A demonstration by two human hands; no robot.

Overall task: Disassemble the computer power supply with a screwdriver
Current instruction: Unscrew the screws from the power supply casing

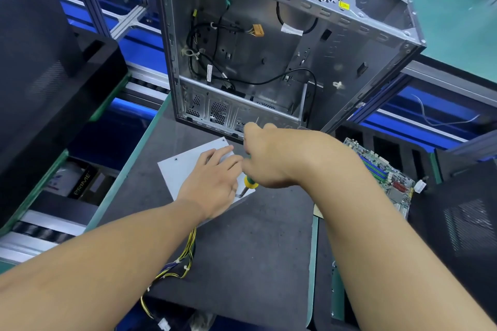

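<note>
on the dark mat at the centre of the head view lies the power supply (188,166), a grey metal box, with the open computer case (269,62) at 12 o'clock. the left hand (212,177) presses flat on its lid, fingers straight. the right hand (274,158) grips the screwdriver (250,183), its tip at the box's 4 o'clock corner. the box is likely heavy, stiff and smooth, so it is best steadied from above or by its edges. its wire bundle (185,258), trailing to 6 o'clock, looks limp.

Left hand (212,183) presses power supply (180,168); right hand (271,160) grips screwdriver (250,183).
</note>
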